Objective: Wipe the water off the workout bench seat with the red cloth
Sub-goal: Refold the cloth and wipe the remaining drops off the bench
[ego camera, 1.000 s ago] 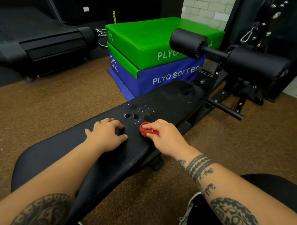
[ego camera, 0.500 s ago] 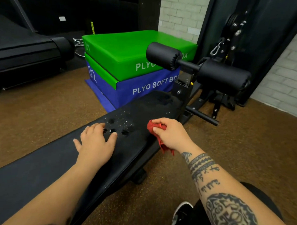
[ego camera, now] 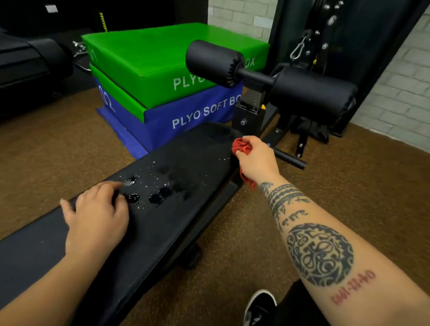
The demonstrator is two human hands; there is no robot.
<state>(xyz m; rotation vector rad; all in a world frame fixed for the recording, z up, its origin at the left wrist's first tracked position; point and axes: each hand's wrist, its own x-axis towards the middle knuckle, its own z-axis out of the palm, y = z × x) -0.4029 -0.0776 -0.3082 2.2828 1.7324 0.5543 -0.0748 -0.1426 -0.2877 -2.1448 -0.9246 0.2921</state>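
The black workout bench seat (ego camera: 198,153) runs from lower left toward the middle. Water drops and small puddles (ego camera: 146,190) lie on it near its centre. My right hand (ego camera: 257,161) grips the bunched red cloth (ego camera: 240,145) at the seat's right edge near the far end, with a tail of cloth hanging below the palm. My left hand (ego camera: 95,217) rests flat on the seat, palm down, fingertips touching the nearest puddles.
Two black foam leg rollers (ego camera: 312,92) on a bar stand just beyond the seat's far end. Stacked green and blue plyo boxes (ego camera: 160,74) sit behind the bench. A treadmill (ego camera: 20,63) is at the far left. My shoe (ego camera: 259,308) rests on the brown floor.
My right hand has carried the red cloth away from the puddles toward the seat's far right end. My left hand has slid slightly toward the water. The view has shifted right.
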